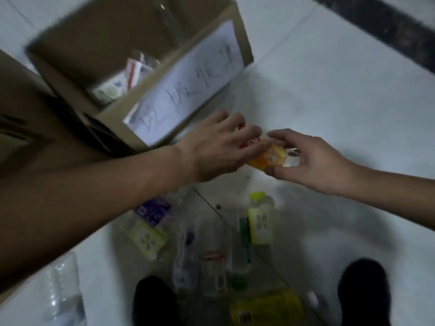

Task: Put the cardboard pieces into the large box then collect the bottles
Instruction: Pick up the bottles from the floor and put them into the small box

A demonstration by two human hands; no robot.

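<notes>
- Whole view is motion-blurred; the writing on the paper sheet (188,90) stuck to the large box (240,41) is unreadable.
- Box contents are dim & partly hidden by its rim.
- Left hand (219,147) covers a red item (244,144); its fingers reach the orange bottle (270,158), can't tell if they grip.
- Right hand (313,165): fingers + thumb pinch the orange bottle, just near of the box front.
- Bottles (211,243) are heaped on the floor (341,95) btwn two dark shoes (153,302); the pile is cut off at the near edge.
- Open floor lies right of the box.
</notes>
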